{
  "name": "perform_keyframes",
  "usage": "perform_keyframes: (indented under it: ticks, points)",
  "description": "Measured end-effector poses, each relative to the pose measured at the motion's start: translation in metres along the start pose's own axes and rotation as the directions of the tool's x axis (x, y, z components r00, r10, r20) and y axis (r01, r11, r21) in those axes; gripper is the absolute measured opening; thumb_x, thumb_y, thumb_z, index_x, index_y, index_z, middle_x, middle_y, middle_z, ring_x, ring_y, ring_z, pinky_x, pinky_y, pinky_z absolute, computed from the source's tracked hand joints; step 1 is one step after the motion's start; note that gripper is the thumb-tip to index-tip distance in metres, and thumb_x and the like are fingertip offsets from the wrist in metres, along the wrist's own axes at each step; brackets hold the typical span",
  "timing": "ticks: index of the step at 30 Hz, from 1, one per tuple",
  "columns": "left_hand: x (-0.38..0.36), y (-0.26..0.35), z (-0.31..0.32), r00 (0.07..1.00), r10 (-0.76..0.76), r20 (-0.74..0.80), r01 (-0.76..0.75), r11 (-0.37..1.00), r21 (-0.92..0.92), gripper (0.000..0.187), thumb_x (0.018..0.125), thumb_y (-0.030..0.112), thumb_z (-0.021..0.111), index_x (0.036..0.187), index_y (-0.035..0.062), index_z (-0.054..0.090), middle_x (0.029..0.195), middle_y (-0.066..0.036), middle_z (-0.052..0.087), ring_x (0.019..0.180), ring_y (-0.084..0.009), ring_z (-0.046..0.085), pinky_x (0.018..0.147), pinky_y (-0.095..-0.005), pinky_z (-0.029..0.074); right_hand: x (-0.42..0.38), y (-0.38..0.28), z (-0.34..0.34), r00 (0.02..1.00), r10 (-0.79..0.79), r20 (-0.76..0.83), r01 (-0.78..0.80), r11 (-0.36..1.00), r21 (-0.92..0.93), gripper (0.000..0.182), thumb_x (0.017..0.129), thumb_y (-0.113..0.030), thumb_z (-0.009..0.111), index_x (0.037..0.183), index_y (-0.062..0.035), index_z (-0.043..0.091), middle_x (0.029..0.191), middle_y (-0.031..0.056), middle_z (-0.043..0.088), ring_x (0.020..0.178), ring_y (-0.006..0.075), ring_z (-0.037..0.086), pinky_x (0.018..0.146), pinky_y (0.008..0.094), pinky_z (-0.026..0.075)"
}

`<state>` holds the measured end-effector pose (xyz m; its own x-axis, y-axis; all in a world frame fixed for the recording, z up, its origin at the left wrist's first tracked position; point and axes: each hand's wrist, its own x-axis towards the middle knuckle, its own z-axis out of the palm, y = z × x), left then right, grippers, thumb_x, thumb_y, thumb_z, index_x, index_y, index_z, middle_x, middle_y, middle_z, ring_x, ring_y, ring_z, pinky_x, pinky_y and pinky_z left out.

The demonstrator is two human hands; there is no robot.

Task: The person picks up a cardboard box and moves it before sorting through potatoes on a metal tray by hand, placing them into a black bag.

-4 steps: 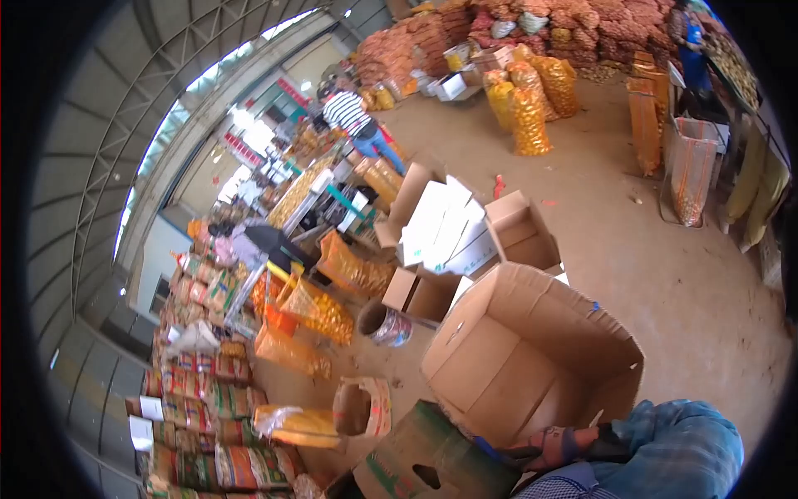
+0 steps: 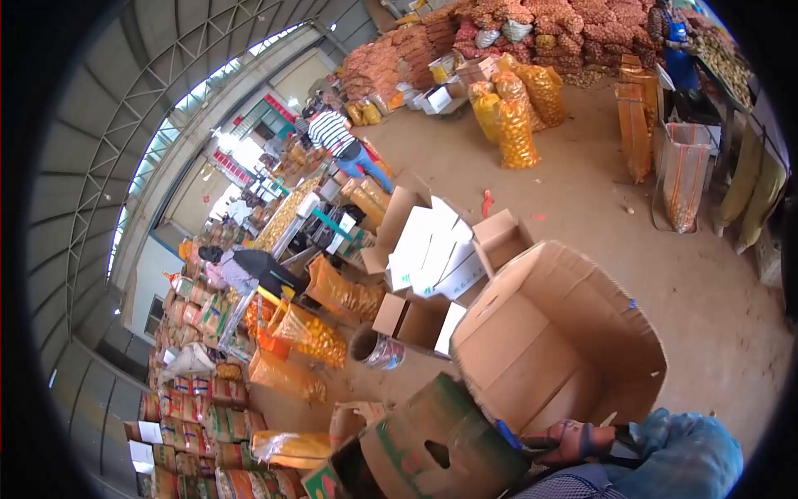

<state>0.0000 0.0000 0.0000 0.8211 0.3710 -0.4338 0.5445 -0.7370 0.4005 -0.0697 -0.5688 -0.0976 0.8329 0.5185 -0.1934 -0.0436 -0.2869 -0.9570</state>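
My right hand (image 2: 568, 441), in a reddish glove with dark patches and a blue sleeve (image 2: 686, 457), reaches in from the lower right. Its fingers are closed at the near edge of a large open cardboard box (image 2: 511, 337), beside a strip of blue tape. The box is tilted, and its bare brown inside shows. Against its left side leans a brown and green carton (image 2: 407, 437) with a dark oval handle hole. A checked cloth (image 2: 569, 484) lies below my right hand. My left hand is not visible.
White flattened cartons (image 2: 436, 249) fill an open box beyond. Nearby stand a round bin (image 2: 378, 348) and orange mesh sacks (image 2: 312, 333). Stacked bags (image 2: 224, 416) line the left. A person in a striped shirt (image 2: 332, 133) and others work farther back; red sacks (image 2: 573, 37) are piled behind.
The large cardboard box and the green carton have shifted right, the carton also upward, with its dark open end now showing. My right hand stays by the box edge. The view has turned slightly.
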Motion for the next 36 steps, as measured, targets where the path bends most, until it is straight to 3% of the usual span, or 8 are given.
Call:
perform_keyframes:
  ticks: [4, 6, 7, 14, 20, 23, 27, 36]
  points:
    - [0.045, 0.228, 0.06, 0.952, 0.298, 0.072, -0.289, 0.796, 0.532, 0.096, 0.077, 0.024, 0.074, 0.154, 0.0154, 0.017, 0.115, -0.021, 0.065, 0.108, -0.0341, 0.063, 0.095, -0.0405, 0.048, -0.036, -0.005, -0.101, 0.963, 0.099, -0.25, -0.088, 0.995, 0.056, 0.058, 0.084, -0.028, 0.069, 0.137, -0.0121, 0.051, 0.11, 0.018, 0.067, 0.101, 0.0279, 0.066, 0.088, 0.0336, 0.049]
    - [0.071, 0.312, 0.089, 0.869, 0.478, 0.131, -0.478, 0.738, 0.477, 0.054, 0.08, 0.017, 0.07, 0.13, 0.0091, 0.053, 0.106, -0.016, 0.069, 0.101, -0.0344, 0.065, 0.087, -0.0407, 0.051, -0.045, 0.017, -0.126, 0.907, 0.094, -0.412, -0.039, 0.989, 0.141, 0.05, 0.083, -0.02, 0.07, 0.13, -0.008, 0.057, 0.105, 0.016, 0.068, 0.095, 0.0232, 0.067, 0.085, 0.0308, 0.05]
    - [0.072, 0.361, 0.1, 0.86, 0.473, 0.193, -0.511, 0.79, 0.339, 0.049, 0.078, 0.023, 0.07, 0.123, 0.0088, 0.057, 0.112, -0.018, 0.067, 0.105, -0.0369, 0.063, 0.091, -0.044, 0.05, -0.053, -0.009, -0.15, 0.884, 0.098, -0.458, -0.024, 0.986, 0.164, 0.047, 0.082, -0.016, 0.071, 0.126, -0.0052, 0.059, 0.101, 0.0148, 0.069, 0.092, 0.0227, 0.066, 0.084, 0.0303, 0.05]
    - [0.114, 0.635, 0.213, 0.641, 0.641, 0.422, -0.752, 0.417, 0.51, 0.075, 0.08, 0.029, 0.067, 0.144, 0.0005, 0.037, 0.125, -0.027, 0.058, 0.115, -0.0402, 0.057, 0.101, -0.0419, 0.044, -0.072, 0.025, -0.229, 0.567, 0.191, -0.801, -0.054, 0.979, 0.195, 0.055, 0.075, -0.004, 0.074, 0.128, -0.0054, 0.059, 0.111, 0.0102, 0.07, 0.1, 0.0162, 0.066, 0.088, 0.0285, 0.048]
    - [0.117, 0.822, 0.324, 0.582, 0.61, 0.539, -0.803, 0.322, 0.502, 0.077, 0.081, 0.032, 0.067, 0.146, 0.0042, 0.037, 0.134, -0.024, 0.053, 0.122, -0.0365, 0.053, 0.105, -0.038, 0.041, -0.091, 0.035, -0.342, 0.402, 0.249, -0.881, -0.184, 0.965, 0.189, 0.058, 0.073, -0.003, 0.072, 0.129, -0.0076, 0.058, 0.105, 0.0135, 0.07, 0.097, 0.0258, 0.068, 0.086, 0.0307, 0.049]
    - [0.108, 0.906, 0.362, 0.57, 0.618, 0.541, -0.815, 0.345, 0.465, 0.077, 0.081, 0.032, 0.067, 0.146, 0.0045, 0.036, 0.134, -0.024, 0.053, 0.123, -0.0364, 0.053, 0.105, -0.0378, 0.041, -0.101, 0.058, -0.436, 0.384, 0.252, -0.889, -0.239, 0.956, 0.168, 0.058, 0.073, -0.003, 0.072, 0.129, -0.0074, 0.058, 0.103, 0.014, 0.069, 0.095, 0.0293, 0.068, 0.085, 0.0312, 0.05]
    - [0.153, 0.992, 0.399, 0.596, 0.639, 0.486, -0.797, 0.397, 0.455, 0.074, 0.081, 0.033, 0.069, 0.143, 0.0024, 0.041, 0.13, -0.024, 0.056, 0.121, -0.0381, 0.053, 0.104, -0.0382, 0.042, -0.094, 0.066, -0.568, 0.474, 0.202, -0.857, -0.165, 0.976, 0.14, 0.06, 0.075, -0.005, 0.073, 0.132, -0.0079, 0.056, 0.104, 0.0112, 0.071, 0.091, 0.0163, 0.066, 0.087, 0.0288, 0.049]
    - [0.27, 1.17, 0.39, 0.756, 0.578, 0.308, -0.641, 0.557, 0.528, 0.07, 0.081, 0.029, 0.067, 0.141, 0.004, 0.042, 0.124, -0.025, 0.06, 0.115, -0.0383, 0.058, 0.099, -0.042, 0.046, 0.03, 0.131, -0.866, 0.662, 0.028, -0.749, -0.072, 0.997, -0.027, 0.051, 0.078, -0.012, 0.072, 0.128, -0.0087, 0.058, 0.087, 0.0124, 0.068, 0.073, 0.022, 0.065, 0.07, 0.0299, 0.05]
